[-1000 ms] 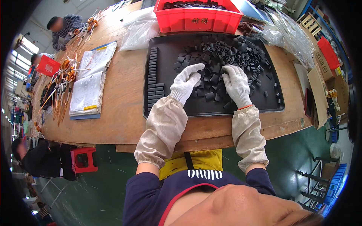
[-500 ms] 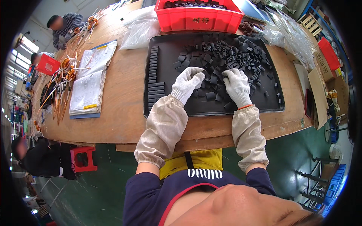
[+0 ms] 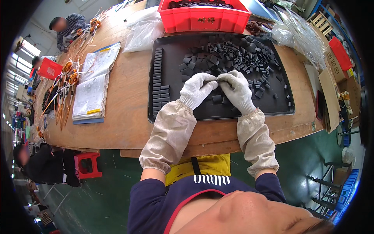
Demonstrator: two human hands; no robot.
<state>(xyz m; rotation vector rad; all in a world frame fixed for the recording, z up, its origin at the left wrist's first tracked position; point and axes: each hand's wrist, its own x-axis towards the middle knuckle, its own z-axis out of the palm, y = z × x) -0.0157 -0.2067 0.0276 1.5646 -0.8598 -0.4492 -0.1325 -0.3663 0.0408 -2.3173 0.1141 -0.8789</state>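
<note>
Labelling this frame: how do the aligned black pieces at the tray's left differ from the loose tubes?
The aligned black pieces form neat rows; the loose black tubes lie scattered. The aligned pieces share one orientation; the loose tubes point various ways, some showing open ends. Both sit in the black tray.

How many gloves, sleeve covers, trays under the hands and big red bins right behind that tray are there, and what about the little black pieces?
White gloves: 2
Beige sleeve covers: 2
Black tray: 1
Big red bin: 1
Total: 6
The little black pieces overlap too much to count, so they're left out.
</note>
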